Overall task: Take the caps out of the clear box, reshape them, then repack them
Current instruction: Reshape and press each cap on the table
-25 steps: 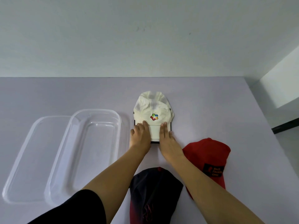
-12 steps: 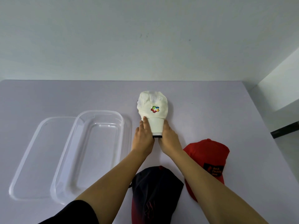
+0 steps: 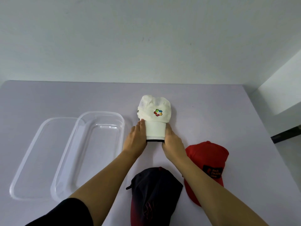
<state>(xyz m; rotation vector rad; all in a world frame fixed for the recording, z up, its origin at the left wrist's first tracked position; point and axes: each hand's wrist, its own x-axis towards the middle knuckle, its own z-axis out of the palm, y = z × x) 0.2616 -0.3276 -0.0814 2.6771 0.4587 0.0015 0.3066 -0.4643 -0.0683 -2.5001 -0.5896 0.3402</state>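
A white cap [image 3: 154, 111] with a coloured logo lies on the lilac table [image 3: 65, 98], brim towards me. My left hand [image 3: 136, 141] grips the brim's left edge and my right hand [image 3: 172, 141] grips its right edge, bending the brim into a narrow curve between them. The clear box [image 3: 101, 112] stands with nothing in it just left of my left hand. A red cap [image 3: 206, 160] lies to the right of my right forearm. A dark navy and red cap [image 3: 154, 193] lies near me, between my forearms.
The box's clear lid [image 3: 32, 160] lies flat at the left, partly under the box. A pale wall rises behind the table's far edge. The table's right edge [image 3: 267, 128] runs close past the red cap.
My hands went from lying flat on the white cap's brim to squeezing it from both sides, so the brim is now narrower and curved. The cap's crown has bunched up slightly.
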